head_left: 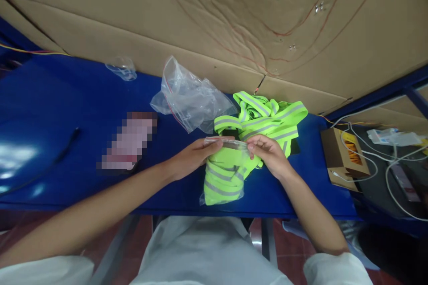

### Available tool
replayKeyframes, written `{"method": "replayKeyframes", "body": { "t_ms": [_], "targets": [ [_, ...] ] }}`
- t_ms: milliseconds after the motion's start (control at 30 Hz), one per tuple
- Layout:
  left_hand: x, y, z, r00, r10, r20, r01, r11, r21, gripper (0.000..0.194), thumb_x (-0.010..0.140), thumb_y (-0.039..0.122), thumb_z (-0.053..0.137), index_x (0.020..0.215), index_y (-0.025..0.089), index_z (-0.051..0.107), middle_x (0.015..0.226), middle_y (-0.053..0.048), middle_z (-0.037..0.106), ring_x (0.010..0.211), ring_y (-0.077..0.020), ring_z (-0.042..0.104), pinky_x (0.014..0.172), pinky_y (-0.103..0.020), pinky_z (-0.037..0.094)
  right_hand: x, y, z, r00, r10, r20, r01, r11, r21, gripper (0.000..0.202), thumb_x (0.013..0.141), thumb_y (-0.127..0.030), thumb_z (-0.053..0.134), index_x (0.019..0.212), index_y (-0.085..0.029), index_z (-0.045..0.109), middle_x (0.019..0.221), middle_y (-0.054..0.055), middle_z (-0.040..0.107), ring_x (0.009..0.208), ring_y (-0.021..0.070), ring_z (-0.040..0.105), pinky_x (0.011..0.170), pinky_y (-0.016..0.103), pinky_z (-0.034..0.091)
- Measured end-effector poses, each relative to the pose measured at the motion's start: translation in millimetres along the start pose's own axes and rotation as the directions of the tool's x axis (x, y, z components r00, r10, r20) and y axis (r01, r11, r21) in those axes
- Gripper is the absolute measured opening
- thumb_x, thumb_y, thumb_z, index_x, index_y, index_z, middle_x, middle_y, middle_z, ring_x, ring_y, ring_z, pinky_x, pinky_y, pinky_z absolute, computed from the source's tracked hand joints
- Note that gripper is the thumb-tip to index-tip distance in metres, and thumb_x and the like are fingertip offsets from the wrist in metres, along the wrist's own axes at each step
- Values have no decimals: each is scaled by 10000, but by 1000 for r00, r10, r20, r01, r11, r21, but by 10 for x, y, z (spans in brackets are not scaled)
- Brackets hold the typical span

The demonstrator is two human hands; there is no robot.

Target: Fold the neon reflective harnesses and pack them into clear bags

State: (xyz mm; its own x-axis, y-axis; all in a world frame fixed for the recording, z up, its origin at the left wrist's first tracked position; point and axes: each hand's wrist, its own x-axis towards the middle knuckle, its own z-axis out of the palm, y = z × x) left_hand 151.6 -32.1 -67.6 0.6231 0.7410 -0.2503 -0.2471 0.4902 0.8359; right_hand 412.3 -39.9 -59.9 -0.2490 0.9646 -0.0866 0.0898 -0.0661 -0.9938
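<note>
A clear plastic bag (pixel 223 178) with folded neon-yellow, grey-striped strap inside lies near the front edge of the blue table. My left hand (pixel 192 158) pinches the left end of the bag's top edge. At the right end of that edge, my right hand (pixel 268 153) grips the plastic between thumb and fingers. Behind the hands is a loose pile of the same neon strap (pixel 267 118), close against the bag. Whether any strap runs from the pile into the bag I cannot tell.
Crumpled clear bags (pixel 192 98) lie behind my left hand, with a smaller clear piece (pixel 123 69) further left. A blurred-out flat item (pixel 129 142) and a black cable (pixel 67 147) are at left. An open cardboard box (pixel 344 156) and white cables stand right. Cardboard (pixel 133 13) lines the back.
</note>
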Motion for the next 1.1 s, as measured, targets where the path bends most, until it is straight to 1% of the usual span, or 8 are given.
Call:
{"method": "replayKeyframes", "body": {
  "t_ms": [133,267,367,500,667,833,933,1100],
  "targets": [
    [-12,1,-56,998,-33,60,34,999,-11,439,924,463,743,1275,200,762,1246,-142,765,1147,-293,734,999,-381,566,-66,-11,-28,996,16,83,-8,996,-91,327,892,-494,779,827,-188,686,663,-13,657,564,118,593,544,249,483],
    [5,18,-76,985,-114,128,114,993,12,447,939,473,721,1260,166,767,1215,-151,774,1093,-290,747,941,-361,583,-139,-67,-56,993,-119,5,115,952,-283,268,936,-407,746,807,-197,641,696,-13,637,614,111,559,563,236,429],
    [7,1,-55,991,-124,58,122,992,28,485,934,502,722,1268,153,756,1220,-132,775,1146,-281,725,957,-326,573,-162,-93,-74,998,-60,33,68,939,-338,269,963,-427,709,839,-199,641,755,4,654,683,127,590,618,246,457],
    [-18,-24,-43,989,-141,-33,142,990,22,560,904,590,726,1268,166,754,1259,-120,765,1172,-293,716,1001,-340,564,-164,-132,-150,988,49,145,-15,975,-223,288,956,-486,705,934,-199,695,801,23,700,714,140,628,655,257,484],
    [-12,-43,-88,977,-139,162,149,988,-49,693,898,688,669,1385,196,691,1442,-132,660,1350,-329,621,1129,-390,500,-160,-127,-176,995,48,92,-24,967,-252,287,953,-471,715,873,-198,680,743,1,655,651,116,556,612,245,435],
    [38,-99,-70,1000,-7,11,6,995,98,613,973,618,608,1419,201,662,1377,-122,706,1295,-302,656,1089,-375,509,-161,-53,-53,998,-5,67,20,975,-223,325,955,-489,698,829,-198,627,723,-19,589,632,108,501,591,247,398],
    [30,-94,-38,999,53,-2,-51,974,219,601,993,641,552,1389,210,687,1351,-99,725,1272,-278,664,1080,-348,504,-168,-29,-18,996,-7,88,24,981,-195,294,969,-460,685,848,-199,624,736,-23,582,625,98,482,576,239,379],
    [14,-75,-69,994,78,-82,-54,963,263,540,914,602,705,1260,193,770,1207,-83,785,1158,-267,709,974,-301,545,-170,-29,-15,998,-37,58,48,977,-207,293,957,-477,698,882,-202,633,749,-20,585,628,100,481,568,242,374]
  ]
}}
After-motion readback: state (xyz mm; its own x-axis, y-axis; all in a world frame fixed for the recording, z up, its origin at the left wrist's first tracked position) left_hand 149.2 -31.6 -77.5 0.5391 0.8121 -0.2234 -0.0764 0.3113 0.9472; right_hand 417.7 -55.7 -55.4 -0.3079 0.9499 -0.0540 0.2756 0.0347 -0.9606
